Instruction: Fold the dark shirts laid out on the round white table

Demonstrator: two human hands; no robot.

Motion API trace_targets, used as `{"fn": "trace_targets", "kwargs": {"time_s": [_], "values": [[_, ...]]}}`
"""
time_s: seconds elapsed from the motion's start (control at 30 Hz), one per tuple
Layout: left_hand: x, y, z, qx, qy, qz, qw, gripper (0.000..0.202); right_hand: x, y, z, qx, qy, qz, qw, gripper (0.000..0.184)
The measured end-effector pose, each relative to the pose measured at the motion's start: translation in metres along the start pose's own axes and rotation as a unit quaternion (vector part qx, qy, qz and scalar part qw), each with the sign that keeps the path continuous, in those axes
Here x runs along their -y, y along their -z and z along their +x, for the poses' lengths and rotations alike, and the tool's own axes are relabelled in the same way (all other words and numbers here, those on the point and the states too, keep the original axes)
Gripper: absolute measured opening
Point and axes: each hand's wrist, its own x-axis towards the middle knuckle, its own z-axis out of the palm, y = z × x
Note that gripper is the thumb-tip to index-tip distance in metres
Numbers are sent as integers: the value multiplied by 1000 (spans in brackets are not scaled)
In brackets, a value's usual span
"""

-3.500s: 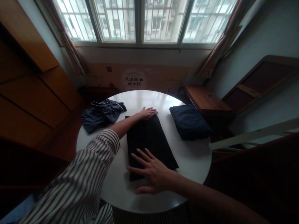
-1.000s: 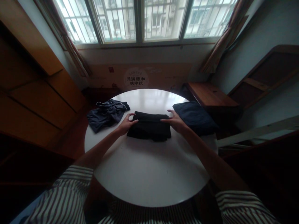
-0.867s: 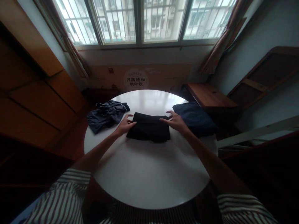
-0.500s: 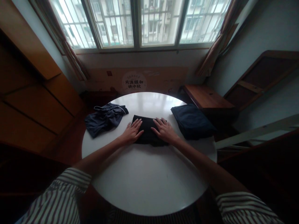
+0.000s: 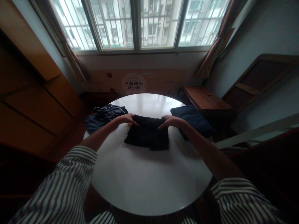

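A folded black garment point(image 5: 147, 135) hangs just above the round white table point(image 5: 149, 183), held by its top corners. My left hand point(image 5: 126, 119) pinches the upper left corner. My right hand point(image 5: 169, 121) pinches the upper right corner. The lower edge of the cloth droops toward the tabletop. Both of my forearms reach out over the table in striped sleeves.
A crumpled dark blue garment point(image 5: 102, 116) with white trim lies at the table's left edge. A folded navy garment point(image 5: 192, 119) lies at the right edge. Beyond it stands a wooden side table point(image 5: 205, 99). A barred window point(image 5: 140, 23) fills the far wall.
Half a second ago both hands lay flat on the folded black garment. Now they grip its top corners and have lifted it off the table.
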Motion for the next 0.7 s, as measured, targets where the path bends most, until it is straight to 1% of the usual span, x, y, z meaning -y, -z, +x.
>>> {"fn": "trace_targets", "kwargs": {"time_s": [0.03, 0.07, 0.1, 0.17, 0.2, 0.23, 0.27, 0.3, 0.37, 0.47, 0.53, 0.57, 0.6, 0.63, 0.67, 0.7], "values": [[-6, 2, -2, 10, -22, 1, 1000, 37, 3, 1, -8, -2, 24, 10, 1000, 53], [-13, 3, -6, -1, -58, 8, 998, 34, 6, 2, -17, -12, 55, 10, 998, 55], [-22, 5, -12, -32, -102, 22, 994, 32, 10, 4, -27, -33, 93, -3, 995, 58], [-40, 6, -27, -126, -182, 75, 972, 32, 17, 9, -46, -99, 181, -52, 977, 60], [-49, 5, -37, -173, -211, 106, 956, 34, 19, 12, -54, -135, 226, -77, 962, 58], [-55, 2, -46, -208, -234, 136, 940, 36, 20, 13, -61, -165, 268, -102, 944, 53], [-58, -3, -56, -225, -252, 162, 927, 37, 18, 13, -67, -185, 306, -127, 925, 47], [-57, -10, -65, -223, -268, 182, 919, 38, 14, 11, -71, -193, 339, -151, 908, 42], [-42, -29, -82, -188, -296, 206, 914, 37, -3, -1, -77, -178, 385, -203, 883, 41], [-3, -60, -104, -98, -321, 232, 913, 43, -42, -29, -90, -94, 402, -283, 866, 52], [19, -74, -120, -40, -327, 258, 908, 53, -64, -47, -103, -36, 402, -316, 859, 62], [26, -78, -126, -16, -329, 273, 904, 59, -71, -53, -110, -19, 408, -320, 855, 68], [29, -79, -132, 3, -332, 286, 899, 64, -75, -56, -116, -11, 418, -316, 852, 72], [29, -79, -135, 12, -335, 292, 896, 68, -74, -57, -119, -14, 429, -304, 851, 73], [26, -78, -136, 8, -337, 291, 895, 69, -71, -57, -119, -30, 437, -284, 853, 69], [21, -77, -133, -14, -336, 284, 898, 66, -65, -55, -115, -58, 440, -261, 857, 62]]}}
